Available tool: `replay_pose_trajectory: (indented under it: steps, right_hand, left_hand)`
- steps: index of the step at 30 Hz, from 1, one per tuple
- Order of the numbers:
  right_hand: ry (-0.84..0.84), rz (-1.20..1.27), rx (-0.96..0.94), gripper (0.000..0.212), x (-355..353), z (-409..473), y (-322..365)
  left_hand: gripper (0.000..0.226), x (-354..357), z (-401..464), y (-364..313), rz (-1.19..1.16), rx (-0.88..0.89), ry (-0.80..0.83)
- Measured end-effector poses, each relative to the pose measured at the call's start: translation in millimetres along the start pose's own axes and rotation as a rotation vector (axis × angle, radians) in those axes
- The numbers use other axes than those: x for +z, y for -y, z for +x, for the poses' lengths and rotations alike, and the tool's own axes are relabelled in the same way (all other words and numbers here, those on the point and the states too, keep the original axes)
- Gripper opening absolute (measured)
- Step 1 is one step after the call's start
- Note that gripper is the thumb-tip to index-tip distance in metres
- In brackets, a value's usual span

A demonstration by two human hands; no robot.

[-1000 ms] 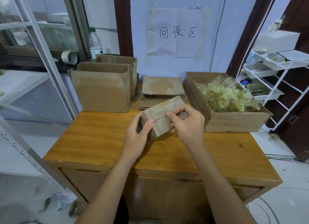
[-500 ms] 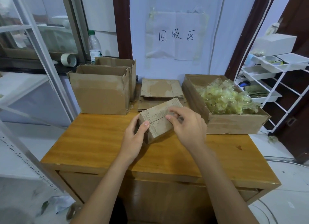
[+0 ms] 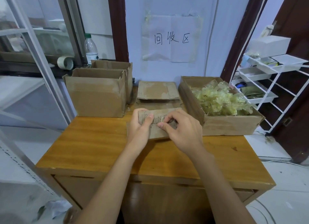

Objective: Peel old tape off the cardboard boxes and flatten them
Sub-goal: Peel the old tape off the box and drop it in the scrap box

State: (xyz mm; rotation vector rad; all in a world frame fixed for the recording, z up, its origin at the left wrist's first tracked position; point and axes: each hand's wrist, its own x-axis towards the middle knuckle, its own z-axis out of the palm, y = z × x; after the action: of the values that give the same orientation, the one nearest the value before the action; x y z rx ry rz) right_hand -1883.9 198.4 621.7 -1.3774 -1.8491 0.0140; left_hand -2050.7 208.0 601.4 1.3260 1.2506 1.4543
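Cardboard box [image 3: 158,116]: small, scuffed, taped | left hand [image 3: 139,131] fingers grip it | right hand [image 3: 182,131] fingers pinch tape

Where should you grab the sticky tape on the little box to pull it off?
Pinch the tape at its loose end by the right hand's fingertips, coming from above. It runs along the top seam of the small box, so pulling sideways along the seam probably works best while the left hand steadies the box.

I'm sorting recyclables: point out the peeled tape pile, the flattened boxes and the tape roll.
peeled tape pile [image 3: 220,100]: head view, middle of the heap.
flattened boxes [image 3: 157,90]: head view, top sheet's centre.
tape roll [image 3: 65,63]: head view, outer band.
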Motion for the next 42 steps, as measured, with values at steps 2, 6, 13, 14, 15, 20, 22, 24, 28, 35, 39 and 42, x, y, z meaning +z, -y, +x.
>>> replay_pose_trajectory:
  steps: [2, 6, 13, 14, 15, 20, 22, 24, 28, 35, 39, 42]
  right_hand:
    - [-0.016, 0.043, 0.018, 0.029, 2, -2, 0]
    - [-0.107, 0.013, -0.089, 0.033, 10, -7, -3]
    - [-0.351, -0.047, -0.215, 0.016, 30, -11, -13]
    - [-0.390, -0.059, -0.228, 0.016, 32, -13, -13]
    - [-0.413, -0.065, -0.232, 0.016, 34, -14, -12]
    - [-0.371, -0.004, -0.143, 0.020, 37, -9, -13]
    - [-0.335, 0.083, -0.027, 0.024, 32, -8, -12]
    - [-0.313, 0.218, 0.060, 0.019, 24, -7, -13]
    - [-0.207, 0.427, 0.144, 0.010, 12, -8, -15]
    - [-0.247, 0.497, 0.194, 0.014, 18, -10, -7]
    - [-0.244, 0.421, 0.207, 0.021, 21, -7, -6]
    - [-0.211, 0.357, 0.202, 0.028, 18, -4, -8]
  left_hand:
    - [0.010, 2, 0, 5, -0.053, -0.037, -0.012]
    - [0.015, 0, 4, 3, -0.054, -0.036, 0.020]
    - [0.019, -2, 7, 2, -0.111, -0.098, 0.043]
    - [0.019, -3, 8, 1, -0.118, -0.107, 0.051]
    - [0.020, -3, 8, 1, -0.127, -0.115, 0.057]
    - [0.020, -2, 9, -1, -0.139, -0.127, 0.051]
    - [0.018, -2, 9, 0, -0.139, -0.131, 0.051]
    - [0.017, -2, 11, 1, -0.140, -0.130, 0.056]
    - [0.017, -2, 12, 2, -0.145, -0.130, 0.063]
    - [0.020, -1, 10, 0, -0.167, -0.128, 0.051]
    - [0.019, -1, 10, 1, -0.166, -0.130, 0.054]
    - [0.016, -1, 10, 2, -0.173, -0.127, 0.048]
